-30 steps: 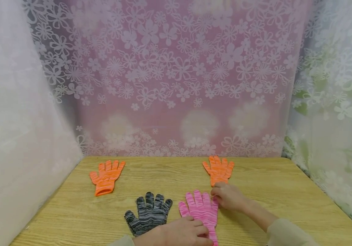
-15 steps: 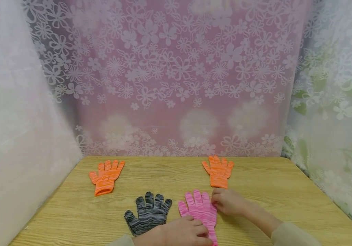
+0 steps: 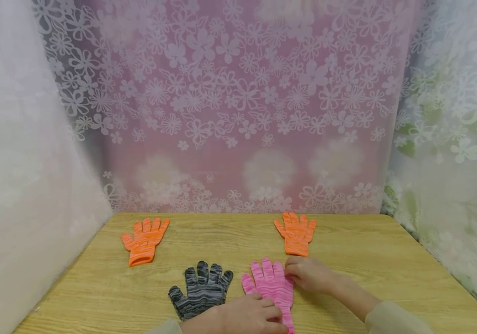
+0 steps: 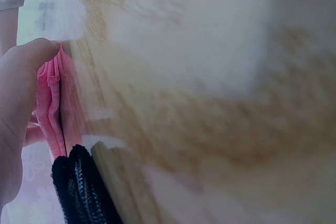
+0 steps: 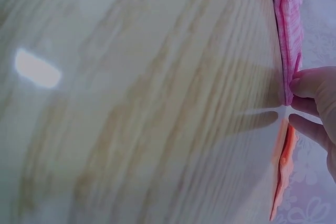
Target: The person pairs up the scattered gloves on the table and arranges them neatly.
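Note:
A pink striped knit glove lies palm-flat on the table, fingers pointing away. My left hand is over its lower part and holds it near the cuff; in the left wrist view the thumb meets the pink fabric. With thumb and fingertips my right hand pinches the pink glove's outer finger, as the right wrist view shows at the fabric's end. A black-and-grey striped glove lies to the left, partly covered by the left forearm.
Two orange knit gloves lie farther back: one at the left, one at the right, its cuff just beyond my right hand. The wooden table ends at a pink floral curtain; pale curtains hang on both sides.
My right hand has drawn slightly toward me, away from the right orange glove's cuff, staying at the pink glove's edge. My left hand and the other gloves look unchanged.

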The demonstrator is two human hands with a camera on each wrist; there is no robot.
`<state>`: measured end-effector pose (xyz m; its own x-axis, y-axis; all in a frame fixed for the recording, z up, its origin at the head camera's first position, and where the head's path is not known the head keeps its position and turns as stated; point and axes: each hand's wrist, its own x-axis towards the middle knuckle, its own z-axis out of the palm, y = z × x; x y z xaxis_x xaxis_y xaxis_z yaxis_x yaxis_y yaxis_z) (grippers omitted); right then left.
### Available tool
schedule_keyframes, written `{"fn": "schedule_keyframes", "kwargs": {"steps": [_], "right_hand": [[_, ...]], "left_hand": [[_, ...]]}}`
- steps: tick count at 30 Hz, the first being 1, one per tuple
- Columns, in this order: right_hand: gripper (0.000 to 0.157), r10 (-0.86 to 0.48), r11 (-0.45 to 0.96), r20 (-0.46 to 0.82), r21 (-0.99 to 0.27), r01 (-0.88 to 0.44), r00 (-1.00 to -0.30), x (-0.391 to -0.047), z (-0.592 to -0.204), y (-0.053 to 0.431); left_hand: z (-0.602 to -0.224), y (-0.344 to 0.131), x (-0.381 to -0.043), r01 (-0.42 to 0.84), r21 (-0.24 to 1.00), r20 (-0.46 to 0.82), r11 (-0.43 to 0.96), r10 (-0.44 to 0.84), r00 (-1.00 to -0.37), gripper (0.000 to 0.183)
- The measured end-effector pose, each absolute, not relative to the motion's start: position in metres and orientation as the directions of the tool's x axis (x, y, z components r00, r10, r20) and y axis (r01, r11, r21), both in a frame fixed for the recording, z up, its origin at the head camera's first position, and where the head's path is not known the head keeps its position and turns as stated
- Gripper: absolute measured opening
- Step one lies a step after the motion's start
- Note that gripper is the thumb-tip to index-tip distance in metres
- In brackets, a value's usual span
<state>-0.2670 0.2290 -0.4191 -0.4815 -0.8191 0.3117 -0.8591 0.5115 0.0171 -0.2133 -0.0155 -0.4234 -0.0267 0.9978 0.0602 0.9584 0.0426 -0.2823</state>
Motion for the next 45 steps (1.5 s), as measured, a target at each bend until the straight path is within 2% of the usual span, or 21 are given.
{"fn": "schedule_keyframes", "kwargs": {"steps": [17, 27, 30, 34, 40, 45], "right_hand": [[0.011, -0.833, 0.474, 0.336, 0.026, -0.88, -0.439, -0.266, -0.423, 0.228], [0.012, -0.821, 0.481, 0.351, 0.0, -0.877, -0.451, -0.266, -0.422, 0.226], [0.012, -0.813, 0.489, 0.34, -0.044, -0.871, -0.473, -0.268, -0.421, 0.227], [0.011, -0.759, 0.547, 0.352, -0.112, -0.83, -0.548, -0.273, -0.413, 0.229], [0.013, -0.661, 0.668, 0.392, -0.082, -0.74, -0.64, -0.29, -0.4, 0.238], [0.015, -0.586, 0.767, 0.325, -0.074, -0.637, -0.742, -0.302, -0.397, 0.243]], "left_hand": [[-0.423, -0.017, -0.212, 0.951, -0.307, 0.044, 0.038, 0.999, -0.026, 0.035], [-0.423, -0.019, -0.213, 0.953, -0.301, 0.02, 0.046, 0.999, -0.042, 0.036], [-0.424, -0.019, -0.212, 0.948, -0.315, 0.039, 0.045, 0.999, -0.034, 0.035], [-0.425, -0.02, -0.212, 0.946, -0.322, 0.075, 0.043, 0.997, -0.02, 0.034], [-0.426, -0.021, -0.212, 0.956, -0.292, 0.082, 0.038, 0.997, -0.014, 0.033], [-0.425, -0.021, -0.213, 0.949, -0.314, 0.068, 0.039, 0.998, -0.018, 0.035]]}}
